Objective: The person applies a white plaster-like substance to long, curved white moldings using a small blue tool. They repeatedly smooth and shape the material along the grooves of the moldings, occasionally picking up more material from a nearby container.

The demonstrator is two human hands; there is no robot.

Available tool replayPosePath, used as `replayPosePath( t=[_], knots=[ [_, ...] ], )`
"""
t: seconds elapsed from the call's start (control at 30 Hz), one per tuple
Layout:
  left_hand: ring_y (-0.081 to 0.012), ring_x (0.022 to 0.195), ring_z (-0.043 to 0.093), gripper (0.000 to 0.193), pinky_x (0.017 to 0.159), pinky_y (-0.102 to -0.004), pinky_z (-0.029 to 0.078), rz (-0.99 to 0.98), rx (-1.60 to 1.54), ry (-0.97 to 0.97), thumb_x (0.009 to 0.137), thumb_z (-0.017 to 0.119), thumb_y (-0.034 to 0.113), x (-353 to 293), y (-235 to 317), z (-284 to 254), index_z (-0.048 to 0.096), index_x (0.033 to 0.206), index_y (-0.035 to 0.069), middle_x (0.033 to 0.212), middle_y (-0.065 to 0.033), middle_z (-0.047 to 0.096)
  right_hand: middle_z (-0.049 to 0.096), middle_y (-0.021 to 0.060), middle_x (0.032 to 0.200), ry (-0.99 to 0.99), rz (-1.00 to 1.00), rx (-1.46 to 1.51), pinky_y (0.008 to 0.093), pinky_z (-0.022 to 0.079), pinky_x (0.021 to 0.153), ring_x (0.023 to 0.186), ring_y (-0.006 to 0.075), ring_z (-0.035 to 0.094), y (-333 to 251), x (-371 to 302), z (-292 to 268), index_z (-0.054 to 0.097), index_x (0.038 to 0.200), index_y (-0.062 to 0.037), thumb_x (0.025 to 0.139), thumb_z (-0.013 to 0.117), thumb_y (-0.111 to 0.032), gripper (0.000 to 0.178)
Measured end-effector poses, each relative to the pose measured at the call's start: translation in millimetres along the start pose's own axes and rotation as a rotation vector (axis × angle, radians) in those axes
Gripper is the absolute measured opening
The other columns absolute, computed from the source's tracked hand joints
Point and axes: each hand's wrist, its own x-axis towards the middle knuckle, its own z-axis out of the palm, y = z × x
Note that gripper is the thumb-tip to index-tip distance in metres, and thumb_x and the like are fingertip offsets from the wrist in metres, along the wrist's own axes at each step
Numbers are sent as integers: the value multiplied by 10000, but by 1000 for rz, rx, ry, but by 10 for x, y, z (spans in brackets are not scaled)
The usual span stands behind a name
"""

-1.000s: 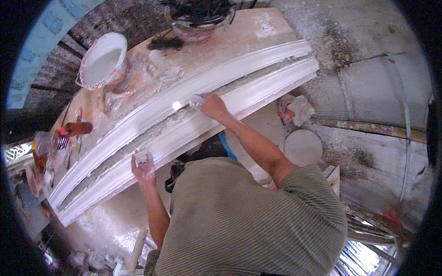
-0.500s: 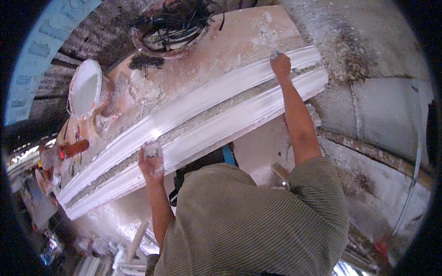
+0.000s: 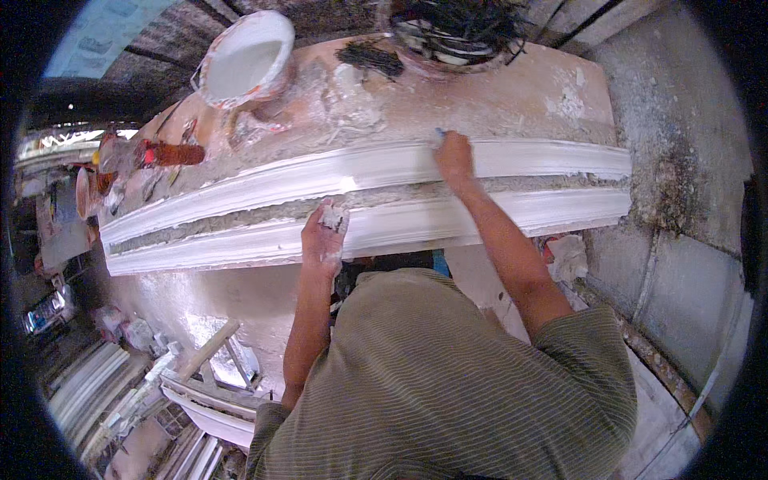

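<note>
Two long white plaster mouldings, the far moulding (image 3: 376, 162) and the near moulding (image 3: 400, 221), lie side by side with a rough grey strip (image 3: 256, 218) between them. My left hand (image 3: 322, 244) is cupped over the near moulding and holds a clump of wet white plaster (image 3: 335, 217). At the back edge of the far moulding, my right hand (image 3: 458, 164) is closed on a small tool with a blue end (image 3: 439, 133). Most of that tool is hidden by the fingers, so its exact kind cannot be made out.
On the plaster-smeared table (image 3: 512, 96) stand a white bucket (image 3: 280, 60) of pale liquid and a basin (image 3: 456, 60) heaped with black strands. An orange-brown bottle (image 3: 178, 154) lies at the left. A wall (image 3: 688, 208) borders the right end; several mouldings (image 3: 92, 376) lie lower left.
The whole view has turned and shifted, so the mouldings lie flatter across it. My right hand has slid left along the far moulding, closer to my left hand, which still holds plaster.
</note>
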Motion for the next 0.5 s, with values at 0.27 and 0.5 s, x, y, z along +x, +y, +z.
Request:
replayPosePath(
  t=[0.27,0.5],
  knots=[
    [-232,985,553,298,921,-373,437,76,-124,-108,899,491,236,187,591,-483,517,1071,-6,1036,-109,575,602,207,854,-353,-182,121,430,492,743,850,337,595,-2506,-421,1059,599,840,-20,745,599,-150,161],
    [-261,971,551,376,914,-378,437,-18,-248,-120,918,467,330,314,1114,-255,509,1075,-9,1008,-140,575,554,221,944,-243,-795,53,418,462,797,952,327,547,-2806,-1003,554,556,1001,16,761,554,-113,273]
  ],
)
